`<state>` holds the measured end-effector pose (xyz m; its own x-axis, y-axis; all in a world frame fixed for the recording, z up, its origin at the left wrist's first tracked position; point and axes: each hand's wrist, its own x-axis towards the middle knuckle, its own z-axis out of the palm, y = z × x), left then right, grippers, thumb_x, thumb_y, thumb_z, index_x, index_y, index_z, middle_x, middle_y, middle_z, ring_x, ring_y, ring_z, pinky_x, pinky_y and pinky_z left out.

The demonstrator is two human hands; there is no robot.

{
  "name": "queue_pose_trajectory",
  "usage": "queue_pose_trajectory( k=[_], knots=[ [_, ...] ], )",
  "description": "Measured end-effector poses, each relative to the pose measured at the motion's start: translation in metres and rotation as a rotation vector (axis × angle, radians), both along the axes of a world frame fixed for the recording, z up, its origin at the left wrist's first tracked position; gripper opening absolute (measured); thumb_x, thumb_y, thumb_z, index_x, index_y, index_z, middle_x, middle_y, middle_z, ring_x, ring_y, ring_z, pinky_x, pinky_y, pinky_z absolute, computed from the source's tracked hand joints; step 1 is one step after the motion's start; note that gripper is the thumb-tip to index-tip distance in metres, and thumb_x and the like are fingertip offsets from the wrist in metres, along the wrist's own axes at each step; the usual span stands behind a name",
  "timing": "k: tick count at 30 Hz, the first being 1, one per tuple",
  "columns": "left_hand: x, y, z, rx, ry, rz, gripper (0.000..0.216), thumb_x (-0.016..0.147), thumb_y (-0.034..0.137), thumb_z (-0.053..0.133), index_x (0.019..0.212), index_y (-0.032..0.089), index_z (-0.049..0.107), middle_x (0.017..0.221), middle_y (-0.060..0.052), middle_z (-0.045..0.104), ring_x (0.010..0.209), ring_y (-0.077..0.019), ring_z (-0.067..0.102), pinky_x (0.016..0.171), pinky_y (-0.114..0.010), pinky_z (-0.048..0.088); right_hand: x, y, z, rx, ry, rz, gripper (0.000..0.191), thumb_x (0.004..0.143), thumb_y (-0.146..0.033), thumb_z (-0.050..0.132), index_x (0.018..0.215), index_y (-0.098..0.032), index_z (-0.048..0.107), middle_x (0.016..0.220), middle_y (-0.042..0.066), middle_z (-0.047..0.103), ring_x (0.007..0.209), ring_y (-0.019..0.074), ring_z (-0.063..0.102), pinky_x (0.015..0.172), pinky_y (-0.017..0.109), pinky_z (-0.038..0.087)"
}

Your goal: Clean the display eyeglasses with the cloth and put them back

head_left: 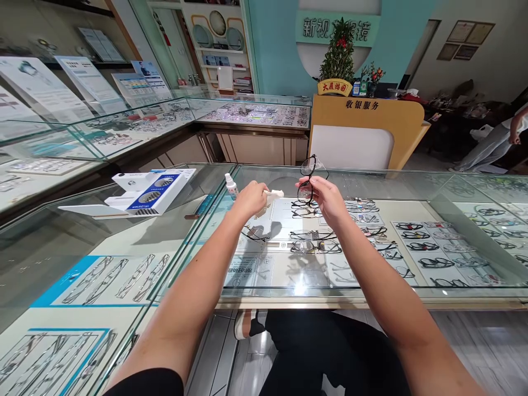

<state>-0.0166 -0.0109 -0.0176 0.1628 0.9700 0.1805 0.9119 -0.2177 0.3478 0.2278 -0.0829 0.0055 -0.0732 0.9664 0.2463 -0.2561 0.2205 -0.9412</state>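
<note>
My right hand (328,199) is closed on a pair of black-framed eyeglasses (306,191), held upright above the glass counter with the lenses one over the other. My left hand (251,199) pinches a crumpled white cloth or tissue (274,194), its fingers partly hidden from this side. Just left of that hand a small white bottle (231,186) stands on the glass top. Below both hands, several eyeglasses (315,245) lie on display boards inside the counter (289,300).
An opened white and blue box (154,193) rests on the counter to the left. More display cases (256,114) run along the back and left. Behind stands a yellow and white service desk (367,118) with a plant (339,55). Part of a person (493,140) shows at far right.
</note>
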Motion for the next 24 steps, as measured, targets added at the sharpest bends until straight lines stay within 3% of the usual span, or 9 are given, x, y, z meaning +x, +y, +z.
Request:
queue_pose_trajectory(
  k=[6, 9, 12, 16, 20, 24],
  knots=[
    [0.000, 0.002, -0.003, -0.051, 0.081, -0.040, 0.013, 0.094, 0.035, 0.073, 0.098, 0.023, 0.077, 0.108, -0.015, 0.070, 0.108, -0.0393, 0.070, 0.087, -0.044, 0.053, -0.001, -0.001, 0.001, -0.003, -0.021, 0.003, 0.038, 0.082, -0.062, 0.083, 0.096, -0.027, 0.083, 0.109, 0.006, 0.086, 0.101, 0.0227, 0.072, 0.084, 0.033, 0.053],
    [0.000, 0.002, -0.001, 0.070, 0.057, -0.026, 0.014, 0.095, 0.035, 0.073, 0.094, 0.023, 0.077, 0.118, -0.018, 0.070, 0.119, -0.0420, 0.065, 0.097, -0.050, 0.051, 0.000, 0.000, 0.000, -0.003, -0.021, 0.003, 0.039, 0.082, -0.062, 0.082, 0.096, -0.026, 0.083, 0.109, 0.006, 0.086, 0.102, 0.0227, 0.072, 0.085, 0.033, 0.054],
    [0.000, 0.001, 0.006, 0.286, -0.098, 0.000, 0.012, 0.094, 0.033, 0.070, 0.089, 0.022, 0.073, 0.124, -0.015, 0.072, 0.124, -0.0398, 0.060, 0.105, -0.052, 0.047, 0.001, 0.001, 0.000, 0.002, -0.017, 0.000, 0.037, 0.083, -0.062, 0.082, 0.096, -0.027, 0.084, 0.109, 0.006, 0.086, 0.102, 0.0228, 0.072, 0.085, 0.033, 0.054],
    [-0.002, -0.002, 0.019, 0.389, -0.499, 0.023, 0.015, 0.093, 0.034, 0.066, 0.083, 0.022, 0.064, 0.087, -0.005, 0.070, 0.090, -0.0257, 0.062, 0.083, -0.037, 0.047, 0.001, 0.002, -0.001, 0.003, 0.001, 0.010, 0.036, 0.082, -0.061, 0.083, 0.096, -0.027, 0.084, 0.106, 0.005, 0.086, 0.101, 0.0227, 0.072, 0.083, 0.033, 0.053],
    [0.000, -0.003, 0.028, 0.210, -0.941, -0.015, 0.013, 0.084, 0.034, 0.070, 0.088, 0.022, 0.066, 0.073, 0.001, 0.064, 0.066, -0.0173, 0.053, 0.063, -0.027, 0.038, 0.001, 0.003, -0.001, -0.002, 0.009, 0.007, 0.037, 0.081, -0.061, 0.084, 0.095, -0.027, 0.084, 0.105, 0.005, 0.086, 0.101, 0.0230, 0.072, 0.085, 0.033, 0.053],
    [0.006, -0.004, 0.033, -0.056, -1.202, -0.094, 0.024, 0.073, 0.027, 0.074, 0.096, 0.019, 0.076, 0.082, -0.003, 0.074, 0.070, -0.0170, 0.061, 0.062, -0.024, 0.042, 0.002, 0.003, -0.002, 0.003, -0.010, 0.002, 0.037, 0.083, -0.062, 0.082, 0.096, -0.027, 0.084, 0.108, 0.005, 0.086, 0.104, 0.0228, 0.072, 0.085, 0.033, 0.052]
  ],
)
